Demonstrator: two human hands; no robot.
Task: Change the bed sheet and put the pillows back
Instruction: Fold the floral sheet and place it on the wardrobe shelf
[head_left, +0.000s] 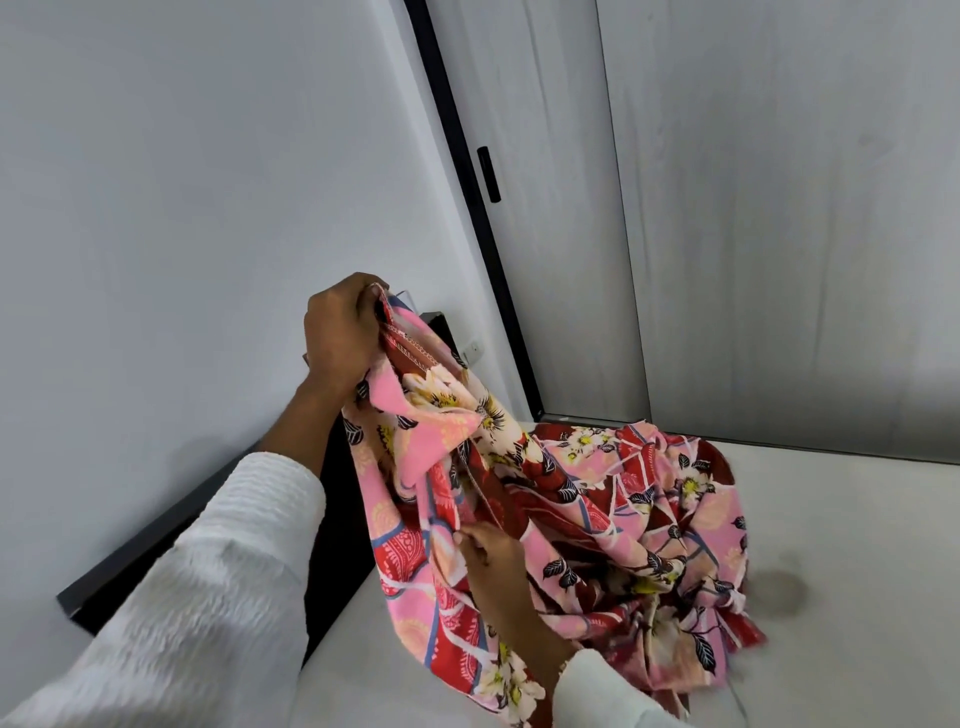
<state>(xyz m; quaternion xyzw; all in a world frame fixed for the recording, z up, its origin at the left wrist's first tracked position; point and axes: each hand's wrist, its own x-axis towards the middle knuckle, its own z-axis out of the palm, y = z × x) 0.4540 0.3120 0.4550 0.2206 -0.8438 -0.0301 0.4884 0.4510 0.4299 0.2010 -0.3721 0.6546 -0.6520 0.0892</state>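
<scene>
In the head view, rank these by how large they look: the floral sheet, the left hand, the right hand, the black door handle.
1. Floral sheet, by far the largest.
2. Left hand.
3. Right hand, partly hidden in cloth, so its rank below the left is unsure.
4. Black door handle, which looks smallest but is farther away.

A bare white mattress is seen filling the lower right of the view, its far edge met by the grey wardrobe doors and its left edge bordered by a dark headboard set against the pale wall. A crumpled floral sheet, printed in pink, red and cream, is heaped on the mattress near that left edge; part of it is lifted clear of the mattress. A faint grey smudge is seen just right of the heap.
</scene>
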